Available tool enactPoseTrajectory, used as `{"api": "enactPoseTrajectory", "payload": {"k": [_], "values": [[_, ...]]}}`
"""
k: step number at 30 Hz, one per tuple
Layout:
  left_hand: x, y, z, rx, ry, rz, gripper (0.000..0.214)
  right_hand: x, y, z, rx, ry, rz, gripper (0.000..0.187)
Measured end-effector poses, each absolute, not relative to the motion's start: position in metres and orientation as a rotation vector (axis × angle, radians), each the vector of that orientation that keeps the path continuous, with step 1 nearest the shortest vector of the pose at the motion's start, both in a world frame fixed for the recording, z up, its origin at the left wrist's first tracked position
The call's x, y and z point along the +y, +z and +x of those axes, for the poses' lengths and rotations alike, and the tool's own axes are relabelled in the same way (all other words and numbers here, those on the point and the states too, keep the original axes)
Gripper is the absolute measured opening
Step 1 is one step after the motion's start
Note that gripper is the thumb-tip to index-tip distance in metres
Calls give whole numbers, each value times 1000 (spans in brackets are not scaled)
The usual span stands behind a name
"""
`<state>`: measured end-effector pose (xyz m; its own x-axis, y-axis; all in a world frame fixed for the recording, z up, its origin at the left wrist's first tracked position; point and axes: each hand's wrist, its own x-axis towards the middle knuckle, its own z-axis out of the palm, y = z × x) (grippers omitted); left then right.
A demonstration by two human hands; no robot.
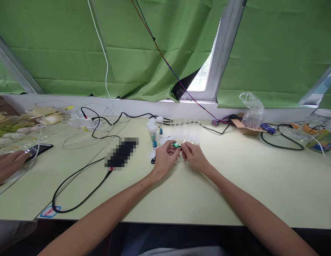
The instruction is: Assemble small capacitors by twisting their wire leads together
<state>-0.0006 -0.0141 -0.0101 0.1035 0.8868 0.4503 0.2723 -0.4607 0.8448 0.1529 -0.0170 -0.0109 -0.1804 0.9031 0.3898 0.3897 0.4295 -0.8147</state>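
Observation:
My left hand (165, 158) is closed, with thumb and fingers pinching a small green and black piece (176, 145). The fingertips of my right hand (194, 155) close on the dark end of the same piece; its exact kind is too small to make out. Just beyond my left hand stand clear tubes (154, 133) with white caps, some with blue or green items inside. Past my right hand is a group of clear tubes (187, 129) with white ends down on the table. A small black item (153, 160) lies beside my left wrist, partly hidden.
A pixelated dark device (122, 153) with a looping black cable (54, 199) lies to the left. At far left a co-worker's hand (10, 163) rests near a phone (41, 149). An open cardboard box (245, 128) with a plastic bag stands back right, near cables.

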Motion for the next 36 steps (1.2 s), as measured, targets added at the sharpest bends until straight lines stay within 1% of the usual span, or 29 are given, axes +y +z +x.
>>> {"api": "enactPoseTrajectory", "payload": {"k": [3,7,13,19,25,28,32,36], "values": [[-13,-11,-1,1136,1377,1799,27,-17,-12,152,-1741,719,-1114,43],[-12,-12,-1,1146,1396,1783,26,-17,-15,152,-1715,726,-1075,32],[-12,-12,-1,1137,1375,1774,26,-16,-16,152,-1720,736,-1033,29],[-13,-12,-1,1120,1380,1797,25,-18,-13,152,-1736,733,-1083,29],[-13,-13,-1,1116,1354,1783,29,-19,-11,152,-1773,705,-1116,38],[-13,-13,0,1112,1348,1778,29,-18,-11,152,-1777,696,-1126,40],[-13,-12,-1,1129,1361,1790,27,-18,-13,152,-1758,712,-1124,37],[-13,-11,-1,1145,1373,1781,27,-18,-14,151,-1728,760,-1095,28]]}}
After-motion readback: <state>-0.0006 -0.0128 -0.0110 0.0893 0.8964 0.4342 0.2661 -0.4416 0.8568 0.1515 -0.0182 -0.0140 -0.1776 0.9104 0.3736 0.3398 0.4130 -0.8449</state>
